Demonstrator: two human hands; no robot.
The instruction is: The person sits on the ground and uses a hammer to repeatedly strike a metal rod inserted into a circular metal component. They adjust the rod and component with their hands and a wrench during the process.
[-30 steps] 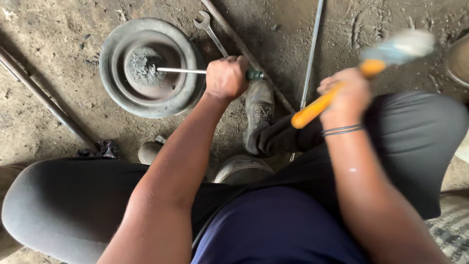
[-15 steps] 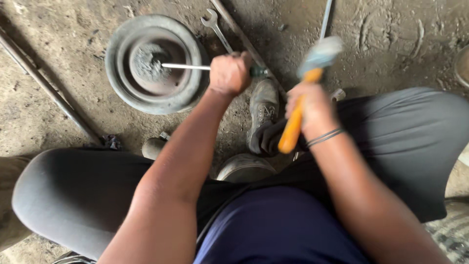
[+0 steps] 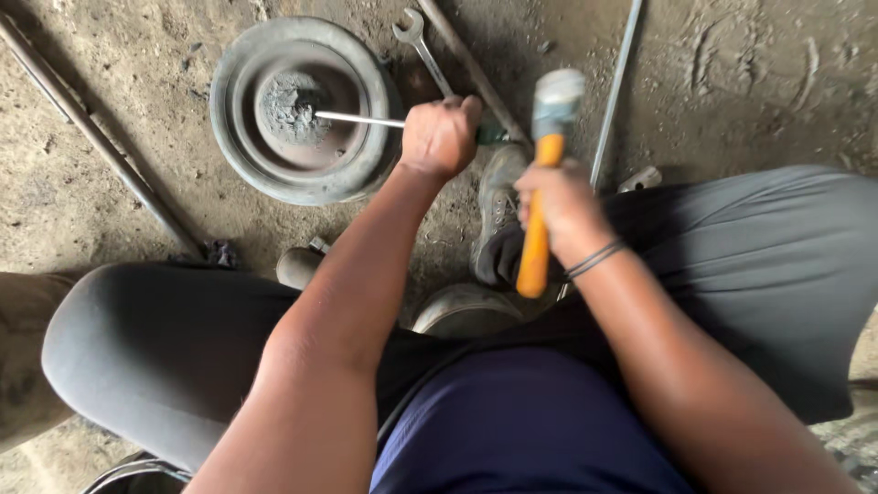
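Left hand fisted round a thin metal rod, tip on the hub of the round pulley | right hand clenched on the orange-handled hammer, head beside the rod's near end | step: driving the rod; next blow needs a square hit.

Two hands work over a dirt floor: the left hand grips one screwdriver, the right hand one orange-handled hammer. Also visible: one round metal pulley, one open-ended spanner, three long metal rods.
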